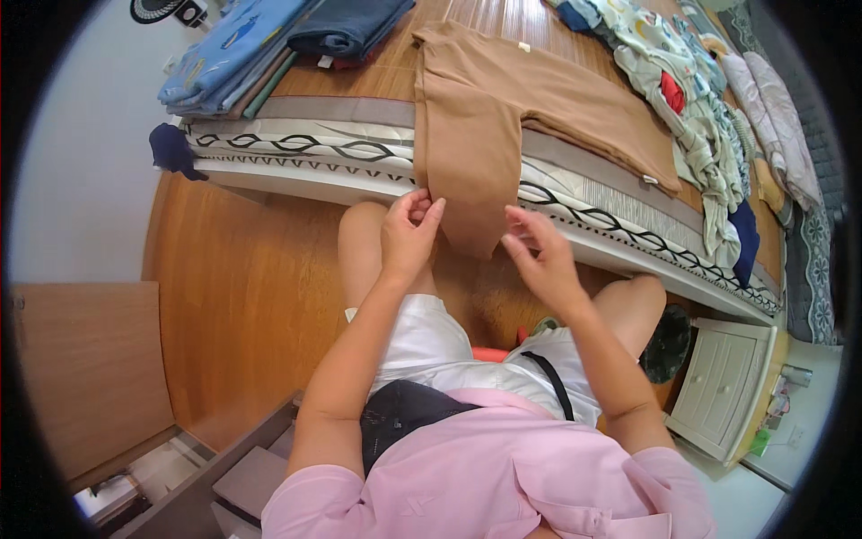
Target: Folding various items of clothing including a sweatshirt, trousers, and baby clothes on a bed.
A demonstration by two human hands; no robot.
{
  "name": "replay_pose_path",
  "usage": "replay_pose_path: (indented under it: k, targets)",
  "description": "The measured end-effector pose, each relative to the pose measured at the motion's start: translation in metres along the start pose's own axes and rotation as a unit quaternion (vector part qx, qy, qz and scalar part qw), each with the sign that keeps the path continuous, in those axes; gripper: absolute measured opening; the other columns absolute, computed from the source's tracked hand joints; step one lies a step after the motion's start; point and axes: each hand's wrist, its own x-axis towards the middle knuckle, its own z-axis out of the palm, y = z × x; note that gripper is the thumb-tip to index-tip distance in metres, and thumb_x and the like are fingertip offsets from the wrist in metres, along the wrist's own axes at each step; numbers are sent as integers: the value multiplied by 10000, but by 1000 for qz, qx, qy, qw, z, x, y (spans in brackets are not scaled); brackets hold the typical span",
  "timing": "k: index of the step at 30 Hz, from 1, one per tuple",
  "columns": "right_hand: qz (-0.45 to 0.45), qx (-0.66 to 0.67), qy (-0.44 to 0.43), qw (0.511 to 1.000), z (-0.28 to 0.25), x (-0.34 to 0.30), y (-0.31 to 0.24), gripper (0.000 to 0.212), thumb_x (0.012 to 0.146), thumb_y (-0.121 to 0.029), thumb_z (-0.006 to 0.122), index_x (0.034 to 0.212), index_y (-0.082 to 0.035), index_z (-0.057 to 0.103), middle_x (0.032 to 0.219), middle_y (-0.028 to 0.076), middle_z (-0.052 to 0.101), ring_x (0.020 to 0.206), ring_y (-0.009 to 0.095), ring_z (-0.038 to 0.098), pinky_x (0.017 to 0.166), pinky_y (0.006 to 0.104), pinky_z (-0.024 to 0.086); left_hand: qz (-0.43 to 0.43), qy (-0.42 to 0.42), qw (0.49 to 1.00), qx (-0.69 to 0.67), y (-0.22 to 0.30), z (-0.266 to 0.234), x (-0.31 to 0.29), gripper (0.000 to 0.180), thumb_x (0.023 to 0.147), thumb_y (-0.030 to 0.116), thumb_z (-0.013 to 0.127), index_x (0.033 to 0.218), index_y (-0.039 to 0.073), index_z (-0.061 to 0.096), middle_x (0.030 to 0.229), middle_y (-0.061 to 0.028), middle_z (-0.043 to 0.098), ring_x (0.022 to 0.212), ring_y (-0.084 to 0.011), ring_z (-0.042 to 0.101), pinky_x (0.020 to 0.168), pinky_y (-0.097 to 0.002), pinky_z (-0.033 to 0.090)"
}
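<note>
A tan garment that looks like a pair of trousers [471, 153] lies spread on the bed. One leg reaches to the right across the mat, while the other hangs over the bed's front edge toward me. At the left edge of the hanging leg, my left hand [410, 235] has its fingers curled in a pinch on the cloth. My right hand [546, 262] is beside the leg's right edge, thumb and fingers apart, slightly blurred, holding nothing.
Folded blue clothes [238, 58] and folded dark jeans [350, 27] are stacked at the far left. A loose heap of light clothes [700, 135] lies on the right. A dark blue cloth [172, 151] hangs at the bed's left corner. A white cabinet [723, 391] stands lower right.
</note>
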Motion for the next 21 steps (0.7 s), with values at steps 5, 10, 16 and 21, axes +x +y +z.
replay_pose_path:
  k: [5,10,16,21]
  targets:
    - [81,14,11,997,21,-9,15,438,892,-100,637,1311,-62,516,1158,96,594,937,147,615,823,288,506,-39,-73,996,-31,10,-2,0,207,886,184,687,965,-2,641,785,8,628,690,-42,525,640,-202,449]
    - [94,-4,20,995,12,-14,24,402,900,-129,625,1283,-45,533,1118,111,618,901,158,630,776,285,516,75,-11,986,-147,41,-4,-17,189,926,187,622,896,2,595,714,18,585,636,-55,517,558,-243,432]
    - [140,67,-22,988,-14,2,14,257,937,-160,580,1132,0,633,880,59,678,766,110,634,713,261,515,-75,-83,988,-108,4,-9,-14,214,944,209,602,892,3,577,723,9,593,631,-41,519,564,-226,434]
    - [47,41,35,997,-49,79,-34,248,931,-184,588,1043,26,658,808,50,677,705,96,617,648,241,503,-32,-163,969,-182,9,-3,-12,216,936,210,614,931,-6,610,782,-15,653,677,-44,556,589,-227,453]
